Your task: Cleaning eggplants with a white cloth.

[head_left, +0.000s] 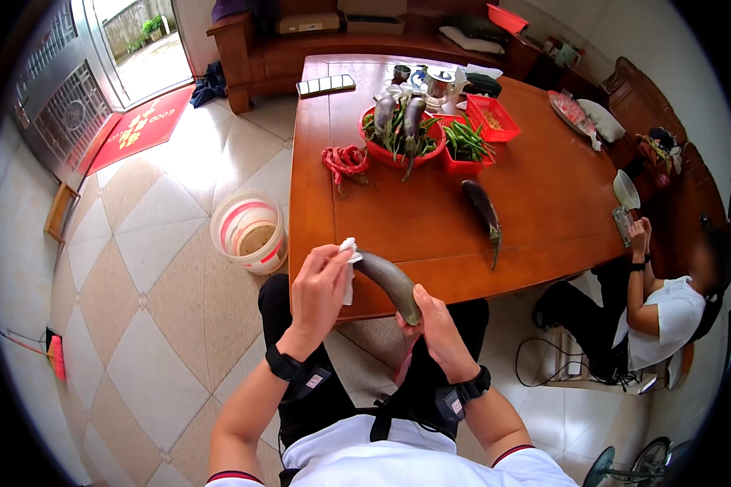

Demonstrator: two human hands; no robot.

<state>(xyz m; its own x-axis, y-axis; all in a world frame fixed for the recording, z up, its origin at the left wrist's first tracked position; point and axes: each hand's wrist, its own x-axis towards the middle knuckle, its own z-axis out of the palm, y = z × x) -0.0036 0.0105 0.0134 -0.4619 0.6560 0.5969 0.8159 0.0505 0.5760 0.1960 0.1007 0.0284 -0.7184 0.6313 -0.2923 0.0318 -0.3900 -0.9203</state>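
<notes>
A long, dull purple eggplant [388, 280] is held over my lap, just off the table's near edge. My right hand [439, 329] grips its thick lower end. At its other end, my left hand [320, 288] pinches a crumpled white tissue [349, 268] against the eggplant. Beyond my hands, another eggplant [482, 209] lies alone on the wooden table [414, 223]. Farther back, a red basket [398, 158] holds eggplants and green peppers. Beside it are a pile of red chili peppers [346, 165] and a red basket of green chilies [465, 140].
A clear plastic bucket [250, 231] stands on the floor left of the table. A phone [326, 85] lies at the table's far left. Another red basket [492, 118] sits farther back. At the right, a seated person [662, 312] holds something in both hands at the table edge.
</notes>
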